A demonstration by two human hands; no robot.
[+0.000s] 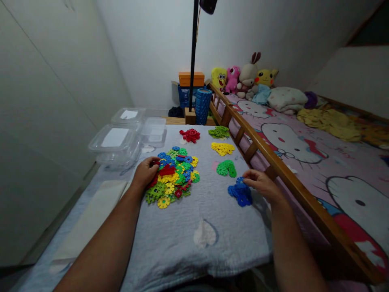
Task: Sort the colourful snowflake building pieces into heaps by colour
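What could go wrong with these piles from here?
1. The blue pile sits close to the green pile; a nudge from the right hand could mix them.
2. The left hand is at the edge of the mixed pile, whose loose, overlapping pieces might scatter.
3. The yellow pile lies near the table's bed-rail side, so a bumped piece might slip off there.

No text, brand or number can be read with certainty: the pink lettering (348,152) on the bed sheet (288,118), beyond and right of the right hand (261,183), is too faint, and the white labels (114,137) on the clear boxes (96,145), beyond and left of the left hand (146,172), yield nothing legible.
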